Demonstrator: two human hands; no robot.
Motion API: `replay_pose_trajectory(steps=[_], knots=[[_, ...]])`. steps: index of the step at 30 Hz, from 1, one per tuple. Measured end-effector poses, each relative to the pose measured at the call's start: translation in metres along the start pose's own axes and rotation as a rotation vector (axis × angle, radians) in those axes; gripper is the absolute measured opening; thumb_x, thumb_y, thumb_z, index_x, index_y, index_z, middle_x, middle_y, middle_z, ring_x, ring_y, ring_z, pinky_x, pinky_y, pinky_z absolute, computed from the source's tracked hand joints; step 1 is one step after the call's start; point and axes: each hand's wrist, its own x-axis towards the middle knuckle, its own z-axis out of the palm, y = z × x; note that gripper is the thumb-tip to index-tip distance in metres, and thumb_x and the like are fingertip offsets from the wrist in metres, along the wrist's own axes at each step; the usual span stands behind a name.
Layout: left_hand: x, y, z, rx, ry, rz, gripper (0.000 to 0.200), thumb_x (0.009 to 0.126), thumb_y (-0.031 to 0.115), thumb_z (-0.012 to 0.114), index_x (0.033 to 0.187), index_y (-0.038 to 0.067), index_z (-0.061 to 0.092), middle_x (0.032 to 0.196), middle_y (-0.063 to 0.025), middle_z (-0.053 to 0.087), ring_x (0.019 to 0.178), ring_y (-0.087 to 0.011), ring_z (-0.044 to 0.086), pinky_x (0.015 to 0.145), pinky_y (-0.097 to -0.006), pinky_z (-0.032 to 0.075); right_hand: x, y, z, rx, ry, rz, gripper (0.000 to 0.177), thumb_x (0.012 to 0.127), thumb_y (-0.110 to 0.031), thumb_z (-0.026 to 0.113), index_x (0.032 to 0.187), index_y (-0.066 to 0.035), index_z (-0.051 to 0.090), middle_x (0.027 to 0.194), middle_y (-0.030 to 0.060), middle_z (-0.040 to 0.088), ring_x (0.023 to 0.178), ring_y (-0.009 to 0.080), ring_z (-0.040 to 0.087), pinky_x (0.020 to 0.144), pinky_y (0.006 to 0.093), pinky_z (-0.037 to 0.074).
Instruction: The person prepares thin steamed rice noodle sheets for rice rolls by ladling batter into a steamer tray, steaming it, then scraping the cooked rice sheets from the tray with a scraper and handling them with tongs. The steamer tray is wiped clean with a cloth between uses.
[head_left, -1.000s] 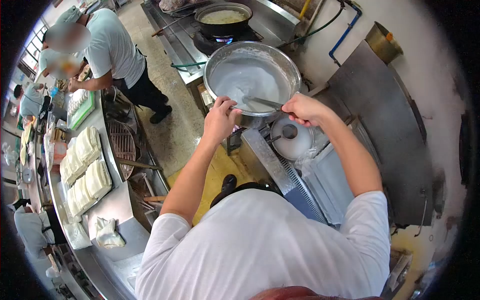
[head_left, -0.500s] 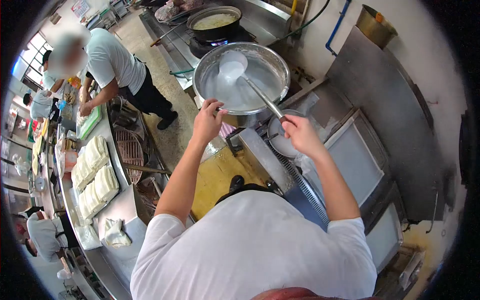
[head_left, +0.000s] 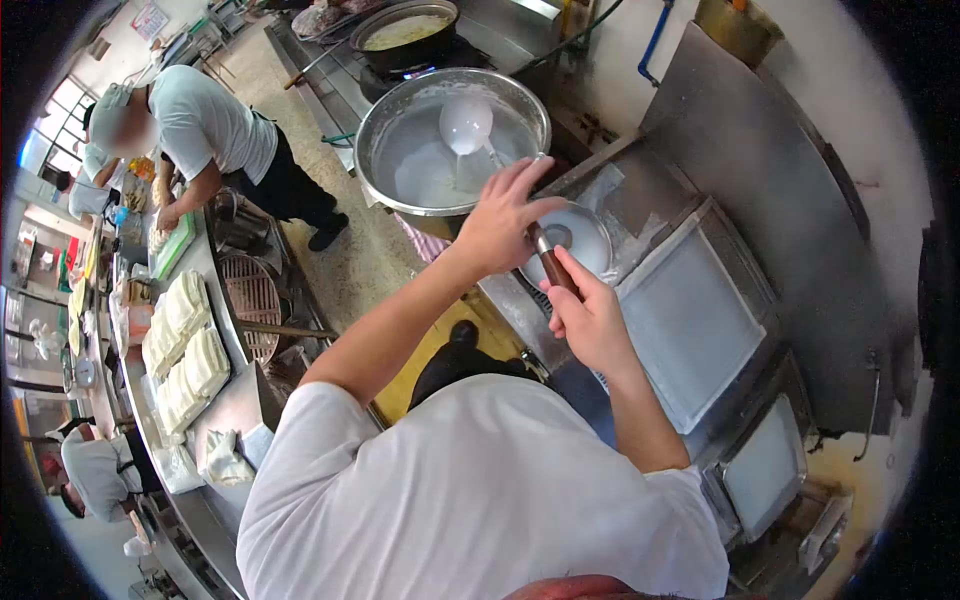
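My right hand [head_left: 590,312] grips the brown handle of a long metal ladle [head_left: 466,124]. The ladle's bowl hangs over a wide steel pot [head_left: 366,183] of white liquid, with some liquid running down from it. My left hand [head_left: 500,215] reaches across the ladle's shaft near the pot's right rim, its fingers spread; the shaft passes beneath it. Just right of my left hand is a smaller round metal bowl [head_left: 592,240], partly covered by my hands and the handle.
A framed white sheet tray [head_left: 690,320] lies at the right, another tray [head_left: 765,470] below it. A dark pan [head_left: 410,38] stands on the stove behind the pot. White folded bundles [head_left: 185,340] line the left counter, where a co-worker [head_left: 215,125] bends over.
My left hand has moved right, from the pot's front rim to over the ladle's shaft. My right hand has moved down and slightly right. The ladle's bowl is now tilted with liquid trickling.
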Motion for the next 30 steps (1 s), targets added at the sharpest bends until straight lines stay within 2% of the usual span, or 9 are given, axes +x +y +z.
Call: replay_pose_trajectory(steps=[2, 4, 8, 15, 17, 19, 24, 28, 30], knots=[[0.012, -0.015, 0.016, -0.144, -0.041, 0.082, 0.038, 0.065, 0.004, 0.075, 0.102, 0.011, 0.072, 0.144, -0.0161, 0.051, 0.134, -0.0400, 0.046, 0.109, -0.0471, 0.042, -0.010, -0.013, -0.002, 0.279, -0.028, -0.058, 0.059, 0.095, -0.006, 0.056, 0.150, 0.003, 0.038, 0.120, 0.0155, 0.067, 0.074, 0.0065, 0.061, 0.060, 0.0241, 0.050], [0.023, -0.029, 0.028, -0.342, -0.079, 0.167, 0.023, 0.065, -0.003, 0.070, 0.085, 0.008, 0.074, 0.145, -0.0139, 0.054, 0.138, -0.0399, 0.044, 0.111, -0.0471, 0.042, -0.007, -0.010, -0.008, 0.382, -0.020, -0.102, 0.063, 0.094, -0.005, 0.058, 0.152, 0.001, 0.034, 0.125, 0.0151, 0.064, 0.074, 0.0077, 0.062, 0.061, 0.0237, 0.051], [0.036, -0.049, 0.029, -0.526, 0.009, 0.076, 0.022, 0.067, -0.009, 0.064, 0.083, 0.005, 0.071, 0.135, -0.0136, 0.063, 0.133, -0.0408, 0.050, 0.106, -0.0462, 0.046, 0.027, 0.035, -0.015, 0.471, 0.031, -0.041, 0.068, 0.093, -0.005, 0.062, 0.154, 0.000, 0.031, 0.123, 0.0143, 0.064, 0.074, 0.0107, 0.063, 0.061, 0.0239, 0.052], [0.053, -0.080, 0.023, -0.815, -0.062, -0.305, 0.036, 0.072, -0.013, 0.053, 0.092, 0.006, 0.075, 0.119, -0.0142, 0.071, 0.125, -0.0343, 0.058, 0.103, -0.0384, 0.047, 0.117, 0.191, 0.034, 0.044, 0.231, 0.445, 0.051, 0.091, -0.015, 0.066, 0.135, 0.006, 0.054, 0.114, 0.0168, 0.070, 0.080, 0.0218, 0.069, 0.068, 0.0335, 0.057], [0.063, -0.099, 0.024, -0.920, -0.023, -0.383, 0.037, 0.072, -0.016, 0.047, 0.090, 0.004, 0.074, 0.116, -0.0143, 0.072, 0.121, -0.0303, 0.061, 0.100, -0.0339, 0.046, 0.143, 0.270, 0.043, -0.132, 0.259, 0.411, 0.051, 0.090, -0.020, 0.066, 0.132, 0.007, 0.056, 0.107, 0.0161, 0.071, 0.076, 0.0217, 0.068, 0.063, 0.0351, 0.055], [0.073, -0.124, 0.027, -1.011, -0.039, -0.430, 0.030, 0.073, -0.016, 0.045, 0.081, 0.000, 0.069, 0.120, -0.0177, 0.070, 0.117, -0.0281, 0.063, 0.100, -0.0338, 0.045, 0.154, 0.261, 0.052, -0.307, 0.282, 0.374, 0.052, 0.090, -0.025, 0.066, 0.129, 0.008, 0.059, 0.100, 0.0153, 0.072, 0.071, 0.0216, 0.068, 0.059, 0.0367, 0.053], [0.100, -0.189, 0.048, -1.290, 0.113, -0.506, 0.025, 0.074, -0.019, 0.044, 0.070, 0.000, 0.060, 0.133, -0.0231, 0.063, 0.120, -0.0275, 0.061, 0.102, -0.0361, 0.043, 0.183, 0.243, 0.069, -0.467, 0.416, 0.456, 0.043, 0.091, -0.040, 0.063, 0.093, 0.002, 0.071, 0.100, 0.0259, 0.070, 0.098, 0.0427, 0.067, 0.083, 0.0485, 0.053], [0.109, -0.229, 0.062, -1.381, 0.160, -0.574, 0.026, 0.074, -0.021, 0.045, 0.068, 0.002, 0.057, 0.133, -0.0229, 0.063, 0.124, -0.0295, 0.059, 0.103, -0.0353, 0.042, 0.206, 0.275, 0.078, -0.604, 0.377, 0.439, 0.037, 0.093, -0.035, 0.062, 0.096, 0.001, 0.071, 0.098, 0.0245, 0.071, 0.094, 0.0418, 0.068, 0.080, 0.0471, 0.053], [0.110, -0.247, 0.067, -1.372, 0.160, -0.562, 0.026, 0.073, -0.021, 0.045, 0.068, 0.002, 0.058, 0.133, -0.0227, 0.063, 0.124, -0.0298, 0.059, 0.104, -0.0353, 0.042, 0.206, 0.278, 0.084, -0.406, 0.541, 0.178, 0.028, 0.093, -0.027, 0.060, 0.092, -0.001, 0.071, 0.088, 0.0209, 0.072, 0.078, 0.0389, 0.069, 0.066, 0.0445, 0.052]])
